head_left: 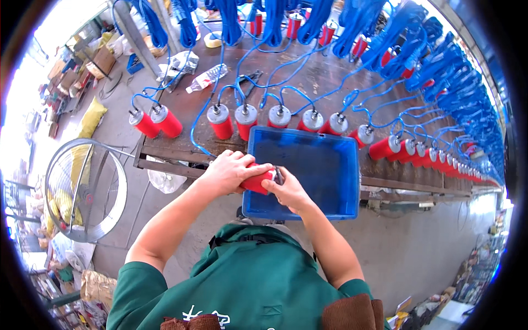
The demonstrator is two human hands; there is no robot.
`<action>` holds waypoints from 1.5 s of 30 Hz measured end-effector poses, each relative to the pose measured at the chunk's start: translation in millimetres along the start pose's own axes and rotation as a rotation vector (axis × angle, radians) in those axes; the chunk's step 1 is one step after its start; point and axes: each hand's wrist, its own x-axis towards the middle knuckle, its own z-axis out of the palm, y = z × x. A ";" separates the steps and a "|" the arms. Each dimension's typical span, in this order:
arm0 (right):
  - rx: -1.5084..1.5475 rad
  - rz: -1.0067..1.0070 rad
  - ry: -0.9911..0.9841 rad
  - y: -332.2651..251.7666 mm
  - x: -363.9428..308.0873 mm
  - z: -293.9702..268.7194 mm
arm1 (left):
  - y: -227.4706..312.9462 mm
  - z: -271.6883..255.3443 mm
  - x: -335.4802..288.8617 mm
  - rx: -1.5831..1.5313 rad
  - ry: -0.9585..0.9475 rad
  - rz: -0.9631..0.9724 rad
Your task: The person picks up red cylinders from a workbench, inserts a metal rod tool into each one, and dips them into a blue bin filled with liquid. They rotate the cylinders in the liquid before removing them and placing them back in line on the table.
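Observation:
A red cylinder with a pale metal end is held lying on its side over the left wall of a blue plastic crate. My left hand wraps over it from the left, fingers closed. At its right end my right hand is closed, the thumb on the cylinder's edge and the fingers by a small dark piece, whose kind I cannot make out. A blue cable runs down from the bench toward my left hand. The cylinder's left part is hidden under my fingers.
Similar red cylinders with metal caps and blue cables line the near edge of the dark bench. Behind them lie pliers, a plastic bottle and a tape roll. Bundled blue cables hang beyond. A wire reel stands left.

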 end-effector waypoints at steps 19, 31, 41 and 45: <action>-0.104 0.082 0.010 -15.2 -9.7 -1.6 | 4.0 89.2 -34.1 -2.114 0.609 -0.825; 0.062 -0.012 0.378 -6.8 -82.1 -53.3 | -128.1 39.7 -66.8 -0.770 0.825 -0.988; 0.077 -0.048 0.473 7.1 -97.0 -45.5 | -210.0 109.4 -32.7 -0.409 0.764 -1.084; 0.084 -0.029 0.467 18.5 -95.7 -39.9 | -204.1 114.4 -25.3 -0.438 0.755 -1.110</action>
